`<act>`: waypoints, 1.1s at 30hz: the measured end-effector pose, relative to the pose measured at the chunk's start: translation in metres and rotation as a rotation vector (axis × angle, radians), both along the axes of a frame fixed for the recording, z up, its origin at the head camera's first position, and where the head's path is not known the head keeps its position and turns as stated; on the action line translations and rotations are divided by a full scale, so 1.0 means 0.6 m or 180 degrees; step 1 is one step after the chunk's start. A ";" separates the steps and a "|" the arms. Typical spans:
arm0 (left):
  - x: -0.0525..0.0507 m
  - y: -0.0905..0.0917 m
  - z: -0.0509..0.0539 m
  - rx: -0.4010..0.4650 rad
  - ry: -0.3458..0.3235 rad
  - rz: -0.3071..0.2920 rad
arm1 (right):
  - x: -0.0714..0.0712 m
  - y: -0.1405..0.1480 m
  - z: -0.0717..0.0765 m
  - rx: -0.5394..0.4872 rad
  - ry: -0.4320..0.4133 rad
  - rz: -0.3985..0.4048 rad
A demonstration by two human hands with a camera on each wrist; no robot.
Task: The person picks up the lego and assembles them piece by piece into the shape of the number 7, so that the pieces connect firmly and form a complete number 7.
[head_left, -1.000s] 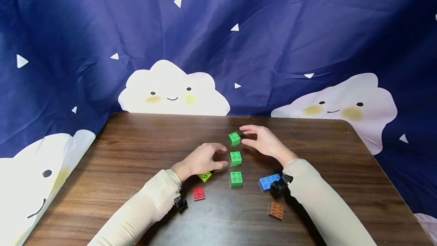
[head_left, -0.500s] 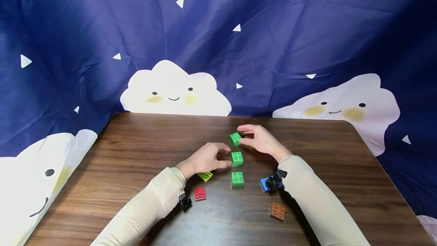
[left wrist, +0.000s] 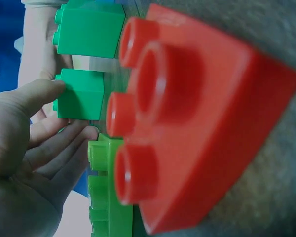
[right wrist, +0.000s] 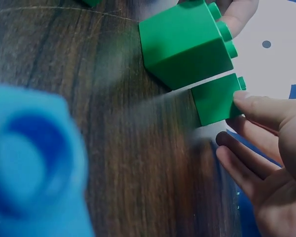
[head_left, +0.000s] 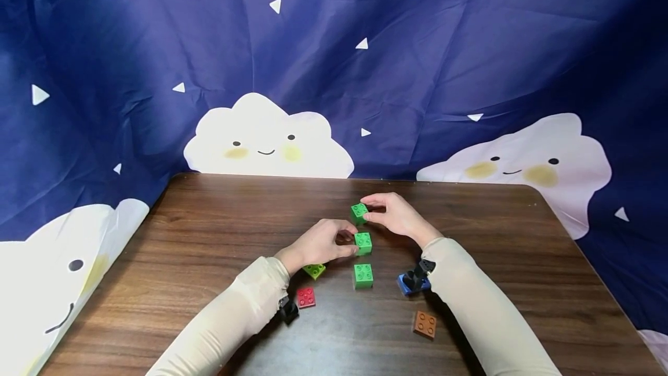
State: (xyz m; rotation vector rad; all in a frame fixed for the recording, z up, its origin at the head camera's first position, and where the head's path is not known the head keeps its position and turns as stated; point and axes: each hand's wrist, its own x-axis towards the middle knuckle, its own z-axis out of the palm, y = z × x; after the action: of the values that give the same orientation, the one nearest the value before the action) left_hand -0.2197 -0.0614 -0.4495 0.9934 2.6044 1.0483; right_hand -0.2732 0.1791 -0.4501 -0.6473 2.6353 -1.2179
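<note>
By the grip of the left hand (head_left: 322,241), the middle green brick (head_left: 363,242) is pinched; by the right hand (head_left: 396,216), the far green brick (head_left: 357,212) is held likewise. Both are seen on the bench (head_left: 245,208), in line with the near green brick (head_left: 363,276). Opposite sides should be pressed evenly, so that neither brick is tilted.

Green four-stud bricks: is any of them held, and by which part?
The left hand pinches the middle green four-stud brick, the right hand the farthest brick; each thumb lies on a side wall, near the studs. Finger contact is hidden.
</note>
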 end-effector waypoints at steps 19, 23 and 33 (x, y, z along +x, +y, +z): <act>-0.008 -0.008 -0.006 0.0052 -0.0118 0.0087 | 0.027 0.016 0.028 -0.0069 0.0066 -0.0306; -0.009 -0.008 -0.005 0.0042 -0.0135 0.0098 | 0.038 0.021 0.034 -0.0075 0.0064 -0.0364; -0.009 -0.009 -0.005 0.0075 -0.0180 0.0106 | 0.074 0.025 0.042 -0.0261 0.0039 -0.0370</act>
State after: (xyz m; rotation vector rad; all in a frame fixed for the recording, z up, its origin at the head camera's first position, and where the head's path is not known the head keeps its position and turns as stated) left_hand -0.2249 -0.0666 -0.4528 0.9146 2.5777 1.1010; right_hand -0.2291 0.1941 -0.4247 -0.5221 2.6787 -1.3641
